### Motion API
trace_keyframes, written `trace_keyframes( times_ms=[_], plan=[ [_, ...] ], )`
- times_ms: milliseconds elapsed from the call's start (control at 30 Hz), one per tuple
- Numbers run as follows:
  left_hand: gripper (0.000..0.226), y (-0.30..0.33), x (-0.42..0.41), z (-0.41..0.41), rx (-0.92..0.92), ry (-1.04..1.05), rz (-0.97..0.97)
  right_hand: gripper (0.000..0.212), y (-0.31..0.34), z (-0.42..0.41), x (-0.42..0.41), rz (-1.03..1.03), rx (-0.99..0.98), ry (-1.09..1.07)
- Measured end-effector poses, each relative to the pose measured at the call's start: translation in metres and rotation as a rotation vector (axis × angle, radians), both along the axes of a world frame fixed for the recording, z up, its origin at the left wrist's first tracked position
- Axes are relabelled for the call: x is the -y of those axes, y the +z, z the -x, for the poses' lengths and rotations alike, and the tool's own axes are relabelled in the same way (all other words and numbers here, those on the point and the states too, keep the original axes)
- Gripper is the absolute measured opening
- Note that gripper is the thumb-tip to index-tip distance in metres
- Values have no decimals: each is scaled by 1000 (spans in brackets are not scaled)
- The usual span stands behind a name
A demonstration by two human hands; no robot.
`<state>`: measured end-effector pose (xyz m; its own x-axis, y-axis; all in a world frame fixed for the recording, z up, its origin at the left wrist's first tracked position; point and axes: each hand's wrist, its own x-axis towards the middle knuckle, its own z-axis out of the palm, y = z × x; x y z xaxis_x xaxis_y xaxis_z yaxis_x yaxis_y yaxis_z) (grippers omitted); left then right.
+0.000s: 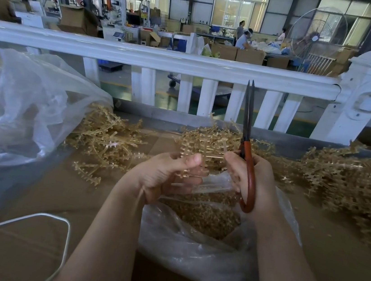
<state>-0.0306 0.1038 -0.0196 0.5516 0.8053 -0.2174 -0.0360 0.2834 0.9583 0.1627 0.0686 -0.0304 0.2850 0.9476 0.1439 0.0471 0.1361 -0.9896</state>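
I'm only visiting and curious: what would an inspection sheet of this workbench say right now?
Surface: brown cardboard covers the bench.
Job's things: scissors, blades pointing up; tan plastic branch; clear bag of small tan pieces under the hands.
Clutter: piles of tan branches left and right; big clear bag at left.
Hands: left hand grips the branch; right hand holds the scissors.
Cables: white cord looping at lower left.
Surroundings: white fence behind the bench; workshop with boxes, a fan, people far off.

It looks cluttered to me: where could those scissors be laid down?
Bare cardboard lies between the white cord and the left sprue pile; more lies right of the open bag, nearer than the right sprue pile. Along the railing it is crowded with sprues.
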Motion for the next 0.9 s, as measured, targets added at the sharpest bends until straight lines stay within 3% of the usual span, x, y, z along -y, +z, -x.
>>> trace_keyframes(
  times_ms=[133, 200, 500, 700, 833, 900],
  plan=[
    [47, 1, 2, -8, -52, 73, -10, 26, -1, 0, -1, -23, -8, 10],
    [32, 0, 1, -10, -32, 113, 2, 26, -3, 0, -2, -40, -21, 26],
    [28, 0, 0, -8, 73, 115, 30, 32, -8, 2, -4, -109, -21, 29],
    [9, 1, -5, -10, 289, 338, 100, 29, -4, 4, 0, -147, 73, 13],
    [5, 1, -8, -8, 389, 416, 144, 55, -5, 4, -1, -159, 250, -30],
    [7, 2, -8, -6, 417, 410, 141, 59, -6, 4, -1, -142, 337, -22]
  ],
)
